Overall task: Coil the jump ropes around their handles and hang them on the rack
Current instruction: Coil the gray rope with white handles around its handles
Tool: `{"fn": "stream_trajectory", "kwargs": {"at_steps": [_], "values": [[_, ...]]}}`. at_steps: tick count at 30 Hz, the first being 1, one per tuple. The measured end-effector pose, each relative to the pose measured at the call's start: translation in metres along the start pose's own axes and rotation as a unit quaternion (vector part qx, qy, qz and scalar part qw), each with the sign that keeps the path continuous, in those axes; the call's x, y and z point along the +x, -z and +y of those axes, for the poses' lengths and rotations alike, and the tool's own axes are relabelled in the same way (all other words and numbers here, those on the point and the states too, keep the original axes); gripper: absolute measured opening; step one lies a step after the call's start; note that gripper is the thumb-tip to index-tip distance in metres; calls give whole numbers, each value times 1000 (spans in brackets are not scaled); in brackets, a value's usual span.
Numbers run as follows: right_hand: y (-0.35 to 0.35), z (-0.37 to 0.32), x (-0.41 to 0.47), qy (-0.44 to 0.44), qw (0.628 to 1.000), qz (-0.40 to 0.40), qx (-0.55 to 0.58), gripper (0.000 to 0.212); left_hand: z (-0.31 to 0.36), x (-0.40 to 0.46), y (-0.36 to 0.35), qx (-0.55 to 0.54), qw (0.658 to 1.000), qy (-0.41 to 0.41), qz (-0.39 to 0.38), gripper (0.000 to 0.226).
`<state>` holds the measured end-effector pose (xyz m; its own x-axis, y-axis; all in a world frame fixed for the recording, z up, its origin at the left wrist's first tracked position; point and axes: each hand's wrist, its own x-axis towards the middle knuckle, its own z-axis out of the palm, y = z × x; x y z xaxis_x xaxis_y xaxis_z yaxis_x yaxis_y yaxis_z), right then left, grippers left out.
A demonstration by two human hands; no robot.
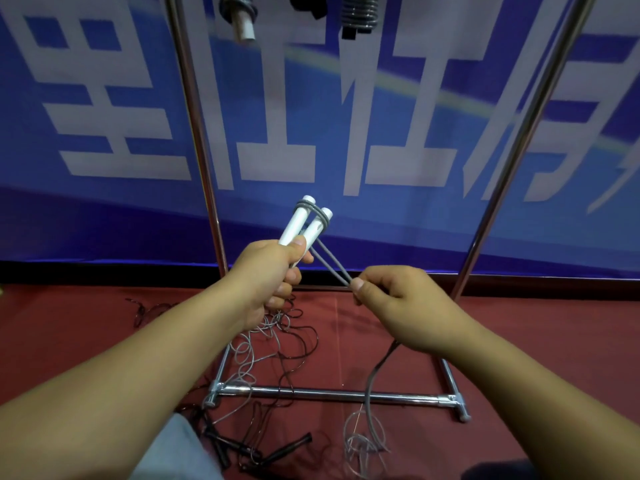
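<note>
Both forearms are reaching forward from the near edge. Below them on the red floor (pixel 69 341), a tangle of loose ropes (pixel 270 344) and black handles (pixel 277 452) is lying around the rack's base bar (pixel 329 394).

Further out, the left hand (pixel 266 271) is gripping the lower ends of two white handles (pixel 304 225), fingers curled round them, holding them side by side and tilted up to the far right so that their tops are standing free for winding. A couple of turns of grey rope (pixel 334 268) are already sitting near those tops. The right hand (pixel 391 296) is pinching the doubled rope between thumb and fingers, pulling it taut away from the handles, probably to keep each turn tight. The slack is trailing down past the base bar to a loose heap (pixel 363 448) on the near floor.

The rack's two uprights (pixel 201 150) are standing to the left and right, leaving open room between them for the hands. Coiled ropes (pixel 358 12) are already hanging at the far top edge.
</note>
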<state>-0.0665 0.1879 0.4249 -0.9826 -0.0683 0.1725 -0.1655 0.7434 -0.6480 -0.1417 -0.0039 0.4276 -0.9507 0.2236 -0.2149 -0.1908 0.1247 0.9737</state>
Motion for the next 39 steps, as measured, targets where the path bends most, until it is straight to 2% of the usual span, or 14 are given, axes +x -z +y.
{"fn": "stream_trajectory", "kwargs": {"at_steps": [8, 15, 25, 32, 39], "values": [[12, 3, -2, -17, 994, 107, -16, 33, -2, 3, 0, 168, 985, -25, 1, 30], [32, 16, 4, -46, 984, 172, -22, 28, -1, 2, -1, 210, 977, -30, -30, 31], [32, 20, -1, -23, 979, 186, -86, 24, 0, 2, -3, 225, 972, 3, -74, 34], [23, 16, -3, 10, 969, 166, -184, 26, -8, 1, -5, 316, 934, 77, -145, 31], [16, 16, -3, 29, 962, 161, -218, 30, -17, -4, -13, 372, 907, 69, -186, 28]]}}
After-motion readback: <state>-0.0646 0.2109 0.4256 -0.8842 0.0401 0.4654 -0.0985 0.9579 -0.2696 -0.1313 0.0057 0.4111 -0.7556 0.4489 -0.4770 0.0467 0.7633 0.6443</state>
